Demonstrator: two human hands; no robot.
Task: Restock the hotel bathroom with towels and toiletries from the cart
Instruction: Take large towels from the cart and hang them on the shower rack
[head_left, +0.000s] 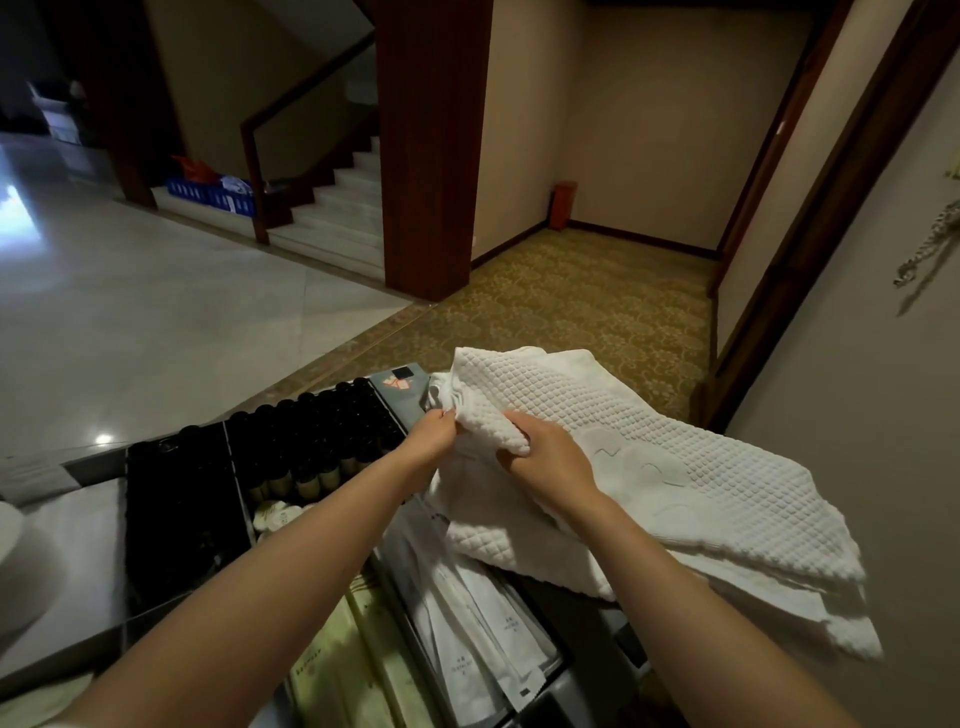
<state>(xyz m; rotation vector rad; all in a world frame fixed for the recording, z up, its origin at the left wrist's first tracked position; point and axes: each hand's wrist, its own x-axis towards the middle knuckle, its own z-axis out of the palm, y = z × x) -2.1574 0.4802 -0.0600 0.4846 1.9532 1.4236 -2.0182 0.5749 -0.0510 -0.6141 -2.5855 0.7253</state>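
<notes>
Gripping soft, limp towel (675, 467) at its 9 o'clock corner, left hand (432, 434) and right hand (548, 452) curled into cloth; likely light, droopy.

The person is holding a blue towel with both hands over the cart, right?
No. The towel is white, not blue; the head view shows it. The left hand and right hand both hold it over the cart.
</notes>
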